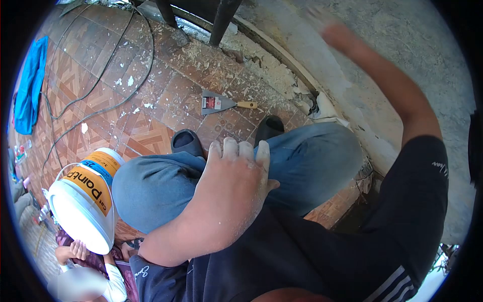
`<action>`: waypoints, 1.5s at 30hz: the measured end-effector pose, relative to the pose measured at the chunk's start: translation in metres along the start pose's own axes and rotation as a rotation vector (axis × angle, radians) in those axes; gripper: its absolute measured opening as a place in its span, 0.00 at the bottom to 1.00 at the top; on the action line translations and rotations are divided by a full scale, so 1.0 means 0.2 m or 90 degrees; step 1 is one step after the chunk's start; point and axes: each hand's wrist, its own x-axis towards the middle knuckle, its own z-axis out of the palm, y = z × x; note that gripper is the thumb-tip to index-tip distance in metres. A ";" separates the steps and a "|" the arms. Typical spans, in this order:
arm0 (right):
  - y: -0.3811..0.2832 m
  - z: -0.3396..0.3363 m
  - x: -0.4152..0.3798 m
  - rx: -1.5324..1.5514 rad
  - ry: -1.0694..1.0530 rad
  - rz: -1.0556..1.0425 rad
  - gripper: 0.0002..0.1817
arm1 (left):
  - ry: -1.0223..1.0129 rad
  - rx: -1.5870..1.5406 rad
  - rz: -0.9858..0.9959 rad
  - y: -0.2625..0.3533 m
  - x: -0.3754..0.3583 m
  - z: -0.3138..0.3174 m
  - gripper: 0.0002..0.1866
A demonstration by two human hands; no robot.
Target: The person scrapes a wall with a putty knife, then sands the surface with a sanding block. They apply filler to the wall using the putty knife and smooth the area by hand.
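My left hand [236, 168] hangs back-up between my bent knees, in front of my blue trousers [314, 163]. Pale dust covers its fingers, which are bent and slightly apart, with the thumb out to the side; nothing shows in it. My right hand [324, 25] is raised at the upper right, against the grey wall surface [432, 55]. Motion smears its fingers, so whether it holds anything cannot be made out. Beyond my dark sandals [187, 142], a scraper [220, 102] with a wide metal blade and wooden handle lies on the tiled floor [171, 98].
At the left stands a white paint bucket [83, 199], with another person's hand [79, 249] beside it. A cable [151, 60] loops over the floor near a blue cloth [31, 85]. Dark metal legs [224, 22] stand by debris along the wall's broken edge.
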 end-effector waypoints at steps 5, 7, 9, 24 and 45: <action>-0.60 0.41 -1.34 0.261 -0.497 0.235 0.13 | 0.024 -0.030 0.000 0.01 -0.03 -0.03 0.31; -0.73 0.11 -1.38 0.279 -0.759 0.270 0.15 | 0.069 -0.010 0.011 0.00 -0.04 0.00 0.31; -0.88 0.13 -1.42 0.337 -0.758 0.243 0.14 | 0.024 -0.015 0.029 -0.03 -0.02 -0.02 0.33; -1.15 0.23 0.91 0.913 -0.269 0.168 0.17 | -0.095 -0.051 -0.347 -0.42 -0.05 -0.30 0.33; -1.64 0.16 0.47 0.678 -0.343 -0.072 0.26 | -0.116 0.091 -0.263 -1.53 0.23 0.76 0.24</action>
